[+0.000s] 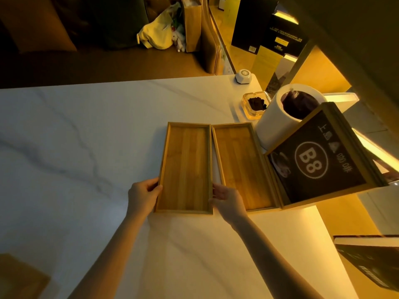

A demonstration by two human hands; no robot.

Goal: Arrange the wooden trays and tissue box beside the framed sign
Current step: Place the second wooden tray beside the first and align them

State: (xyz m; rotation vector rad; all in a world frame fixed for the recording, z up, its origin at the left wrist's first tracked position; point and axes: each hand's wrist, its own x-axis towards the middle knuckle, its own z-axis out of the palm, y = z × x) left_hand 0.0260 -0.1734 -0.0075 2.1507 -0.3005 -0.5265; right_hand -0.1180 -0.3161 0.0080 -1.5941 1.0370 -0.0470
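From the head view, I see my left hand (144,195) pinching the left wooden tray (185,169) at its near left rim, while my right hand (226,198), fingers loosely spread, touches its right rim. The right wooden tray (241,165) lies alongside it on the marble table (86,137), against the framed sign (319,160).

Both forearms are bare from elbow to wrist, with no sleeves showing. The left hand (144,196) and right hand (226,200) wear no gloves, rings, watch or bracelet.
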